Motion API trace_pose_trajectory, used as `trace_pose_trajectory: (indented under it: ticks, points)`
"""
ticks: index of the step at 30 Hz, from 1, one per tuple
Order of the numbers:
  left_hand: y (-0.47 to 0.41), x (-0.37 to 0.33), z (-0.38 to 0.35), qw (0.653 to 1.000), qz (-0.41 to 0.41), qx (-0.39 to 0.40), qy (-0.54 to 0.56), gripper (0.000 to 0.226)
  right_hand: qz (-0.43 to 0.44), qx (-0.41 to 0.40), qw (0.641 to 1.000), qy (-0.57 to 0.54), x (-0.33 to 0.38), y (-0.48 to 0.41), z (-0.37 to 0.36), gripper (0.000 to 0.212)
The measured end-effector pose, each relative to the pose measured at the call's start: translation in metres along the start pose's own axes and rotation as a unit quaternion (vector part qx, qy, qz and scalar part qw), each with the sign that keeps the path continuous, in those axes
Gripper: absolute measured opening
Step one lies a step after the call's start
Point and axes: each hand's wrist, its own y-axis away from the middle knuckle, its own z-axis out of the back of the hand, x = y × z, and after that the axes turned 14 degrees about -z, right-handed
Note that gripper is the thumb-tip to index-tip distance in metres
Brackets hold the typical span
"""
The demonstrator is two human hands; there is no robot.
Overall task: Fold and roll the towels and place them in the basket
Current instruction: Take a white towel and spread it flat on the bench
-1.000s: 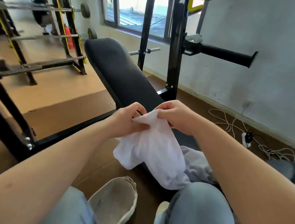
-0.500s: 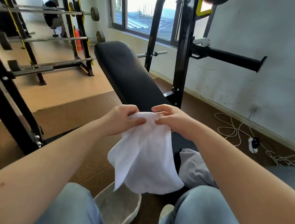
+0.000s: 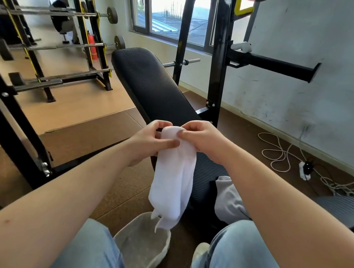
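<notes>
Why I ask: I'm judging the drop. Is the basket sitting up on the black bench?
No, the basket sits low on the brown floor, nearer the camera than the black bench.

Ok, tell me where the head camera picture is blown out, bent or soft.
Head view: the window is blown out, upper panes near white, and its daylight puts a soft sheen on the bench pad. Head view: wide-angle stretch swells the left forearm toward the lower corner. Head view: the white towel, left hand and right hand look sharp, folds readable.
</notes>
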Motion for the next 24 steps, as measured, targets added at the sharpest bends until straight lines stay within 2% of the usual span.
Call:
trace_pose_trajectory:
  ticks: [1, 3, 5, 6, 9, 12, 16, 20, 24]
  points:
    - [0.001, 0.002, -0.001, 1.0, 0.015, 0.017, 0.004, 0.055, -0.018, 0.003, 1.0, -0.023, -0.001, 0.0, 0.003, 0.006]
    - [0.003, 0.008, -0.006, 0.999, 0.008, 0.023, -0.027, 0.037, -0.067, 0.047, 0.995, -0.055, -0.001, 0.003, 0.008, 0.007]
    - [0.003, 0.01, -0.012, 0.998, -0.026, 0.0, -0.051, 0.02, -0.092, 0.088, 0.992, -0.028, -0.002, 0.009, 0.011, 0.021]
    - [0.003, 0.009, -0.015, 0.997, -0.041, -0.01, -0.057, 0.015, -0.081, 0.083, 0.993, -0.008, -0.003, 0.011, 0.011, 0.021]
    - [0.003, 0.0, -0.022, 0.991, -0.069, -0.009, -0.112, 0.01, -0.012, -0.012, 1.0, -0.011, 0.003, 0.017, 0.009, 0.013]
    - [0.006, -0.004, -0.018, 0.982, -0.047, 0.03, -0.178, 0.016, 0.025, -0.072, 0.996, -0.051, 0.008, 0.019, 0.016, 0.012]
    - [0.01, -0.003, 0.004, 0.95, -0.049, 0.028, -0.306, 0.024, 0.051, -0.162, 0.985, 0.025, 0.012, 0.022, 0.034, 0.015]
    - [0.016, -0.013, 0.027, 0.926, -0.056, 0.008, -0.374, 0.023, 0.055, -0.257, 0.963, 0.056, 0.017, 0.029, 0.056, 0.018]
    - [0.023, -0.026, 0.045, 0.912, -0.05, -0.034, -0.406, 0.024, 0.029, -0.317, 0.946, 0.062, 0.024, 0.039, 0.077, 0.018]
